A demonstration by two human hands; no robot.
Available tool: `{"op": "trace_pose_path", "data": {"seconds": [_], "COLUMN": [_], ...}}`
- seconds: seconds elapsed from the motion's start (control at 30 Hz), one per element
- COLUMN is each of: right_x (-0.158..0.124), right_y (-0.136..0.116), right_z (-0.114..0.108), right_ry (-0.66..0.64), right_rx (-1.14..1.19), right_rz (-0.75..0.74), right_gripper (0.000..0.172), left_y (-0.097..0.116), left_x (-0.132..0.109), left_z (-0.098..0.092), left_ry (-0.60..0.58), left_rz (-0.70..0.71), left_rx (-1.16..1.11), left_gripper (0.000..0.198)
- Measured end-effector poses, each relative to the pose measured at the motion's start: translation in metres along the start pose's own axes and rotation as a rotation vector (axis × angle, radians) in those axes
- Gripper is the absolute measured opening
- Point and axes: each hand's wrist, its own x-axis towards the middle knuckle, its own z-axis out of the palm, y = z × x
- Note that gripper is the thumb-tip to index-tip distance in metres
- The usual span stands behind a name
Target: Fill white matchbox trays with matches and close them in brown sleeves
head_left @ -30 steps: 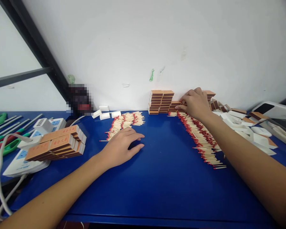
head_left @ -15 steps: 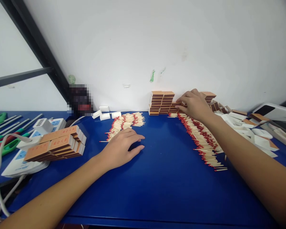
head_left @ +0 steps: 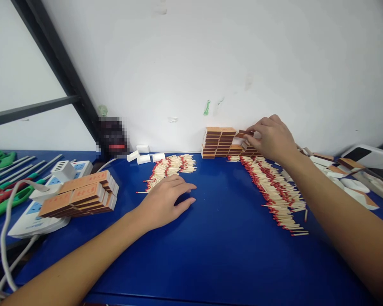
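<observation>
My right hand is at the back of the blue table, fingers pinched on a small brown matchbox lifted above the low part of the matchbox stack by the wall. A long heap of red-tipped matches runs under my right forearm. My left hand lies palm down on the table with fingers loosely spread, holding nothing, just in front of a smaller heap of matches.
A pile of orange matchboxes rests on a white power strip at the left, with green-handled tools beyond. White inner trays lie near the wall. Loose box parts are scattered at the right.
My right hand has lifted a matchbox off the low stack and raised it slightly. The left hand has stayed in place. The view has shifted a little.
</observation>
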Motion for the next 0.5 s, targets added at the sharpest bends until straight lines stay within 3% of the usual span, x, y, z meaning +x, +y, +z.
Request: {"op": "trace_pose_path", "data": {"seconds": [0.17, 0.37, 0.5], "right_x": [0.005, 0.009, 0.012], "right_y": [0.0, -0.021, -0.035], "right_z": [-0.011, -0.021, -0.029], "right_ry": [0.057, 0.282, 0.361], "right_rx": [-0.041, -0.081, -0.048], "right_rz": [0.046, 0.222, 0.2], "right_gripper": [0.033, 0.028, 0.029], "left_y": [0.0, 0.0, 0.0], "left_x": [0.0, 0.001, 0.001], "left_z": [0.0, 0.0, 0.0], "left_ry": [0.0, -0.01, -0.017], "left_rz": [0.013, 0.017, 0.009], "left_rx": [0.004, 0.002, -0.003], "left_gripper": [0.029, 0.028, 0.028]}}
